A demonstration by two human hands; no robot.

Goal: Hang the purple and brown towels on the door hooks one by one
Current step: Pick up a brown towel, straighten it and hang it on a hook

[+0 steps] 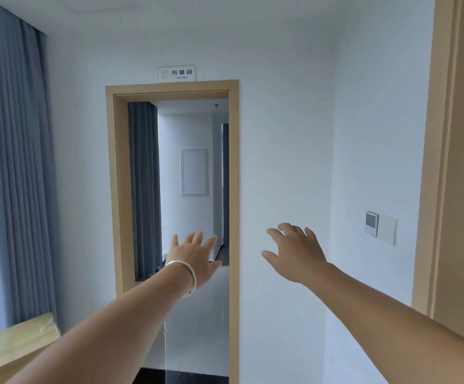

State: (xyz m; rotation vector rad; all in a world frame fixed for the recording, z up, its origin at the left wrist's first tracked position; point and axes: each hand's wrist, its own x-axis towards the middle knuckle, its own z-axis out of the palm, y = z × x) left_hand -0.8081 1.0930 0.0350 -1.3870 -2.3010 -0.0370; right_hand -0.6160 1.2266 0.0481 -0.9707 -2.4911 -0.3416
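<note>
Both my arms reach forward into a white-walled room. My left hand [193,257], with a silver bangle on its wrist, is spread open in front of a wooden-framed doorway [235,189]. My right hand [298,252] hovers to the right of it before the white wall, fingers apart and empty. No purple towel, brown towel or door hooks show in this view.
Blue-grey curtains [12,176] hang along the left. A pale wooden rail or ledge [14,342] sits at lower left. A wooden door edge [457,162] stands at the right, with wall switches [380,227] beside it. A sign [176,73] is above the doorway.
</note>
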